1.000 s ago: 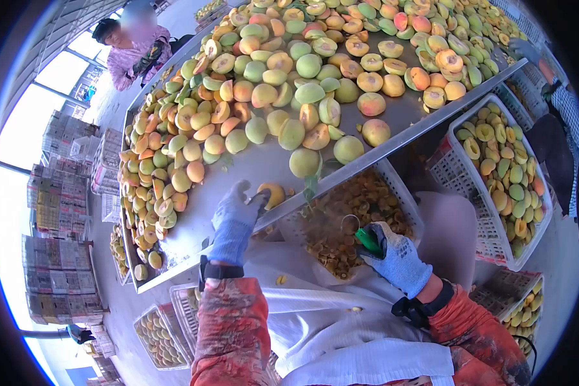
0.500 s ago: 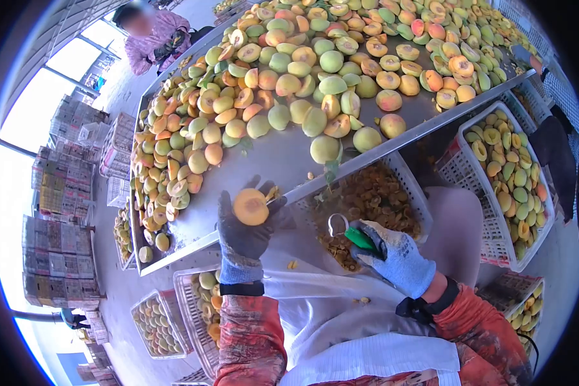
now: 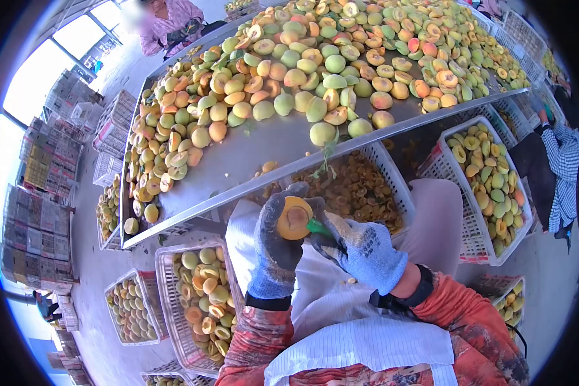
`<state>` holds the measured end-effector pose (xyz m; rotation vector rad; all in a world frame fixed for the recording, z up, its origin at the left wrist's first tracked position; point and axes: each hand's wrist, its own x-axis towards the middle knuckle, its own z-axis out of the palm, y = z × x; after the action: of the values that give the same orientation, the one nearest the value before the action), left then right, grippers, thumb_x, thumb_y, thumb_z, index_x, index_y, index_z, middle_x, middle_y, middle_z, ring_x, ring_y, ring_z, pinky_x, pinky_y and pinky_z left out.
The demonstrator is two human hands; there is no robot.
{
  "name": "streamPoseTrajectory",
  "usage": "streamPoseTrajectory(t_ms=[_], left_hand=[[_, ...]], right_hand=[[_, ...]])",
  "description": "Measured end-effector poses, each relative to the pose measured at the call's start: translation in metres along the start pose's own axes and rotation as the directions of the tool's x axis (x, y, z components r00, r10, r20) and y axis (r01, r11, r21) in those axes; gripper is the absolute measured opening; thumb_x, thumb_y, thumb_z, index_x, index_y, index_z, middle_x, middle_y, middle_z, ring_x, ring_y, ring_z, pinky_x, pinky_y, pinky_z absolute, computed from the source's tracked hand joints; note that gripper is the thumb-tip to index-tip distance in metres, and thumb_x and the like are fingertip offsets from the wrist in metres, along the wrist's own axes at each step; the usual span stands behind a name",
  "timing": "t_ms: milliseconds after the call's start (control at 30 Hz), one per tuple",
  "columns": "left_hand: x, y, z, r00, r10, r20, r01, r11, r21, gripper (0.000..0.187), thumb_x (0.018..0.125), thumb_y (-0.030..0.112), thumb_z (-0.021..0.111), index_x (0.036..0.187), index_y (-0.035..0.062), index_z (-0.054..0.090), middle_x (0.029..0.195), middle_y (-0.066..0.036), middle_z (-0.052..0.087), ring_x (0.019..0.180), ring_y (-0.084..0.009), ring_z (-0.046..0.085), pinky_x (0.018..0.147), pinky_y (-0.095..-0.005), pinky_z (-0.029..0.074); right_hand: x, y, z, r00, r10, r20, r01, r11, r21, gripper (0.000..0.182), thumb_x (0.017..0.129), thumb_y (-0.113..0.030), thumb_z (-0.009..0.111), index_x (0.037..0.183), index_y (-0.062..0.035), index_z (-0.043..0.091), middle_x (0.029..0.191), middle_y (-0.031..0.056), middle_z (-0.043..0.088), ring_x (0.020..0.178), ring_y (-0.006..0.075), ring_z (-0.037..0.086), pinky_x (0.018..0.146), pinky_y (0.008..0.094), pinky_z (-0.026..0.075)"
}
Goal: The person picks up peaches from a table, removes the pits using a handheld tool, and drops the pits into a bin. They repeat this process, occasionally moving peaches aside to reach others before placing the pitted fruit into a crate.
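Observation:
In front of my lap, my gloved left hand (image 3: 273, 248) is closed around a peach half (image 3: 294, 217), its cut face turned up. My gloved right hand (image 3: 370, 254) grips a pitting tool by its green handle (image 3: 318, 227). The handle's front end meets the right side of the peach half; the tool's metal loop, visible earlier, cannot be made out now. Just beyond both hands sits a white crate (image 3: 397, 181) with brown-orange pits and scraps. Whole and halved peaches (image 3: 302, 77) are heaped on the metal table (image 3: 238, 167).
The table's raised metal edge (image 3: 283, 168) runs diagonally ahead of me. Peach-filled crates stand at left (image 3: 164, 283) and right (image 3: 431, 164). Stacked crates (image 3: 35, 231) line the far left. One person (image 3: 174, 22) is across the table; another, in a checked sleeve (image 3: 563, 174), is at right.
My left hand has drawn the peach half back from the table edge toward my lap. My right hand has moved left, bringing the tool to the fruit. The view has shifted slightly.

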<state>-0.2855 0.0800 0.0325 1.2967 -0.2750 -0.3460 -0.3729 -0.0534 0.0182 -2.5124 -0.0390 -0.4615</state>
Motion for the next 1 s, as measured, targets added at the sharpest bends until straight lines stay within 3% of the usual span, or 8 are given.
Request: streamPoseTrajectory(t_ms=[100, 333, 433, 500, 633, 767, 800, 1000], left_hand=[[-0.007, 0.007, 0.005, 0.934, 0.333, 0.127, -0.31, 0.583, 0.751, 0.044, 0.089, 0.031, 0.049, 0.115, -0.0054, 0.05, 0.108, -0.018, 0.058, 0.096, -0.0327, 0.061, 0.084, -0.0384, 0.051], [-0.008, 0.004, 0.005, 0.906, 0.382, 0.184, -0.367, 0.49, 0.791, 0.038, 0.092, 0.027, 0.046, 0.112, -0.0053, 0.05, 0.105, -0.017, 0.059, 0.089, -0.0267, 0.062, 0.077, -0.0348, 0.051], [-0.008, -0.002, 0.016, 0.798, 0.582, 0.155, -0.465, 0.431, 0.774, 0.04, 0.08, 0.01, 0.061, 0.117, -0.0011, 0.049, 0.096, -0.014, 0.061, 0.077, -0.0251, 0.062, 0.074, -0.032, 0.051], [-0.009, 0.003, 0.029, 0.976, 0.122, -0.181, -0.11, 0.991, 0.076, 0.038, 0.093, 0.027, 0.045, 0.116, -0.0031, 0.048, 0.103, -0.016, 0.06, 0.09, -0.0233, 0.061, 0.081, -0.0312, 0.048], [0.01, 0.004, 0.027, 0.999, -0.044, -0.028, 0.036, 0.972, -0.231, 0.035, 0.092, 0.021, 0.049, 0.116, -0.0034, 0.049, 0.103, -0.015, 0.06, 0.087, -0.0215, 0.06, 0.078, -0.0314, 0.049], [0.009, 0.003, 0.038, 0.983, 0.135, -0.124, -0.106, 0.971, 0.216, 0.03, 0.09, 0.017, 0.053, 0.111, -0.0038, 0.056, 0.1, -0.013, 0.062, 0.087, -0.0188, 0.06, 0.075, -0.0289, 0.049], [0.012, -0.005, 0.029, 0.887, 0.446, 0.121, -0.373, 0.537, 0.757, 0.043, 0.076, 0.008, 0.063, 0.118, 0.0013, 0.054, 0.109, -0.012, 0.059, 0.094, -0.0198, 0.06, 0.081, -0.0314, 0.049], [0.028, -0.025, 0.028, 0.994, 0.106, -0.037, -0.097, 0.978, 0.185, 0.037, 0.078, 0.012, 0.063, 0.113, 0.0017, 0.057, 0.104, -0.012, 0.06, 0.089, -0.0203, 0.061, 0.078, -0.0308, 0.049]], right_hand=[[-0.002, -0.004, -0.005, 0.999, 0.026, 0.037, -0.028, 0.999, 0.037, 0.045, 0.081, -0.036, 0.062, 0.112, -0.0044, 0.055, 0.075, 0.0122, 0.063, 0.061, 0.0262, 0.063, 0.051, 0.0373, 0.048], [-0.007, -0.015, -0.011, 0.983, 0.096, 0.156, -0.13, 0.966, 0.222, 0.037, 0.085, -0.03, 0.061, 0.11, -0.0043, 0.052, 0.066, 0.0134, 0.061, 0.053, 0.0255, 0.061, 0.049, 0.0334, 0.047], [-0.004, -0.016, -0.022, 0.856, 0.182, 0.484, -0.515, 0.379, 0.769, 0.031, 0.092, -0.032, 0.05, 0.109, -0.0063, 0.052, 0.066, 0.0097, 0.061, 0.049, 0.0198, 0.059, 0.043, 0.029, 0.044], [-0.002, 0.0, -0.023, 0.592, 0.004, 0.806, -0.768, -0.301, 0.566, 0.032, 0.095, -0.034, 0.04, 0.107, -0.0073, 0.052, 0.066, 0.0067, 0.059, 0.047, 0.0146, 0.055, 0.038, 0.0254, 0.04], [0.013, 0.033, -0.032, 0.542, 0.042, 0.839, -0.839, -0.035, 0.544, 0.036, 0.093, -0.038, 0.045, 0.106, -0.0055, 0.054, 0.063, 0.0051, 0.057, 0.042, 0.0129, 0.05, 0.035, 0.0231, 0.036], [0.01, 0.016, -0.033, 0.59, 0.06, 0.805, -0.808, 0.038, 0.588, 0.045, 0.09, -0.048, 0.048, 0.102, -0.005, 0.055, 0.058, 0.0014, 0.051, 0.041, 0.0107, 0.047, 0.035, 0.0227, 0.034], [0.007, 0.009, -0.038, 0.614, 0.027, 0.789, -0.786, -0.08, 0.614, 0.05, 0.089, -0.053, 0.047, 0.1, -0.0044, 0.056, 0.057, -0.0005, 0.048, 0.041, 0.0089, 0.045, 0.035, 0.0222, 0.033], [-0.008, 0.022, -0.026, 0.642, -0.01, 0.766, -0.739, -0.272, 0.616, 0.049, 0.091, -0.05, 0.044, 0.101, -0.003, 0.056, 0.06, -0.0009, 0.05, 0.041, 0.0074, 0.043, 0.037, 0.0209, 0.034]])
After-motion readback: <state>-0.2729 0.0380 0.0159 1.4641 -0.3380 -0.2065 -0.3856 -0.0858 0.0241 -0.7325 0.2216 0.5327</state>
